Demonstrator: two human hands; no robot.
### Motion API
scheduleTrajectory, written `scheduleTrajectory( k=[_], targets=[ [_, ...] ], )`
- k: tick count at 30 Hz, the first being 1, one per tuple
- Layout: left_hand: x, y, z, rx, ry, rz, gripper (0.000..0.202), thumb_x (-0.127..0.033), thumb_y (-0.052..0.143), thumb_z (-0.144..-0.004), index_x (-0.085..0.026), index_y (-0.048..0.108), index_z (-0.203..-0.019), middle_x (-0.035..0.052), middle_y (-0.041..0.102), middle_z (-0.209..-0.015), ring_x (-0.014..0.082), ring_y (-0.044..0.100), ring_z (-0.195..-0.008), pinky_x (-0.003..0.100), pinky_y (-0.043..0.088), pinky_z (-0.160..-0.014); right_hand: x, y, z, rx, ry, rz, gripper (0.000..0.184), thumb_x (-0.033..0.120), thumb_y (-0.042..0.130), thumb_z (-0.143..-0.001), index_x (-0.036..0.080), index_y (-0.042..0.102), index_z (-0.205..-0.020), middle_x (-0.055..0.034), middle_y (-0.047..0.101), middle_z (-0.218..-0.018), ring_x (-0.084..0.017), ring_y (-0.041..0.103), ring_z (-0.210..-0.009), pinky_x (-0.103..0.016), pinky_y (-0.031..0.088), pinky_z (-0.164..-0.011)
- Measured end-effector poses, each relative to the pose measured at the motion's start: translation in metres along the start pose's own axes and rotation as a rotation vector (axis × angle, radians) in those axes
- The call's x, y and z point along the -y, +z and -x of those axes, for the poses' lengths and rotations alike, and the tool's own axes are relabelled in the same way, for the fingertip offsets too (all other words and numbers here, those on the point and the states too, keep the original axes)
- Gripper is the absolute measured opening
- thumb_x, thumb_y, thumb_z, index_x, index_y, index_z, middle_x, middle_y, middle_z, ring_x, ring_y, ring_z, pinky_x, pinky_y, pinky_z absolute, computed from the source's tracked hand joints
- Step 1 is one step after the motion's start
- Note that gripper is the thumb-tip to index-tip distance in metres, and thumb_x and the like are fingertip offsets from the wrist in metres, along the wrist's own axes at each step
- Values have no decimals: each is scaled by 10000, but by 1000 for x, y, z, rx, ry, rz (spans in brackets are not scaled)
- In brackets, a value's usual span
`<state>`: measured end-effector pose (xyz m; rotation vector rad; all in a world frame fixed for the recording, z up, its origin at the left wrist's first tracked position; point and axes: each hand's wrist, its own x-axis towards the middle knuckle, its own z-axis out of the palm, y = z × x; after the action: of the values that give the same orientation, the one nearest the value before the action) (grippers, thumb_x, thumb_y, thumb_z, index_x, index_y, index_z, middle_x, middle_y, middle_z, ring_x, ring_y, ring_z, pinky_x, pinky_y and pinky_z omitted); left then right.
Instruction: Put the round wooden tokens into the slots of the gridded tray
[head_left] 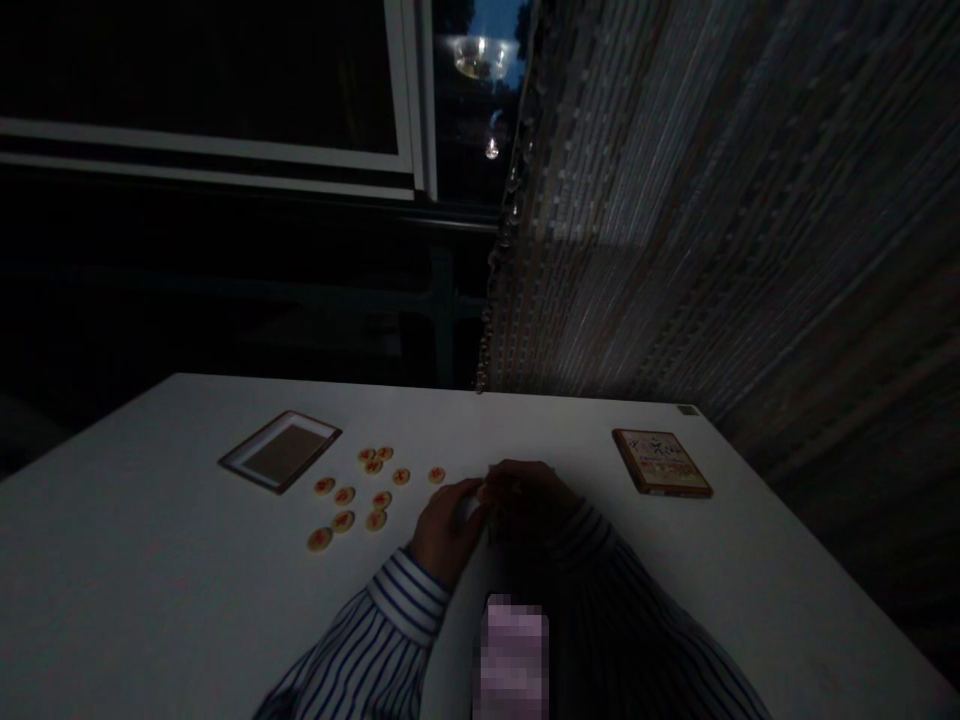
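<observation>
Nearest the camera, my 2 striped sleeves [375, 640] lay across the near edge of the white table [150, 570] in poor evening light. My left hand [444, 535] and right hand [529, 498] were together just past the cuffs, fingertips meeting in front of me. The left thumb and forefinger looked pinched on something small and pale. In the gloom I could not tell whether either hand really gripped a piece or was only closed against the other.

Just to the left of the hands lay the round yellow discs [360, 495] with red marks, 11 by my count. They were flat on the table in a loose scatter, most apart from one another and a few touching at the far end. The one furthest right was close to my left fingertips. None was stacked and none stood in a tidy row, so I judged the pieces out and spread but not sorted or arranged.

Beyond them to the left sat a shallow rectangular tray [279, 450], dark inside with a pale rim, holding nothing I could see. Well apart on the right lay a flat box [661, 462] with a printed top; whether it was a closed box or only a lid, I could not tell.

Behind the table hung a woven blind [712, 220] on the right and a white window frame [405, 110] on the left. A lamp [480, 55] was mirrored in the dark glass between them.
</observation>
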<state>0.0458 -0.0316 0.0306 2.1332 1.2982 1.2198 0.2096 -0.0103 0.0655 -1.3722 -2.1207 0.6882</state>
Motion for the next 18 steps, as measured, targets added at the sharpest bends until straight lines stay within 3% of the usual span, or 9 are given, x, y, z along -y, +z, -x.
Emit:
scheduleTrajectory(
  k=[5,12,18],
  targets=[
    [3,4,2,-3,-106,89,272,-280,542,-714,-184,541,-968,60,629,-948,171,581,-883,320,469,-788,0,-1,-1,-18,6,21,170,343,529,-726,214,590,-818,-9,659,-767,-138,600,-707,-229,448,-608],
    [-8,2,1,7,-318,314,259,-354,532,-709,-173,594,-883,49,665,-835,166,616,-783,298,494,-727,7,-7,1,5,6,70,181,339,523,-729,202,585,-830,-5,657,-771,-130,600,-701,-222,443,-612],
    [-10,3,-1,-23,-396,456,224,-340,558,-685,-167,620,-811,41,679,-769,155,627,-718,266,504,-686,16,-9,3,10,-42,168,167,319,500,-757,197,597,-817,-18,653,-776,-124,590,-710,-212,429,-627]
  ],
)
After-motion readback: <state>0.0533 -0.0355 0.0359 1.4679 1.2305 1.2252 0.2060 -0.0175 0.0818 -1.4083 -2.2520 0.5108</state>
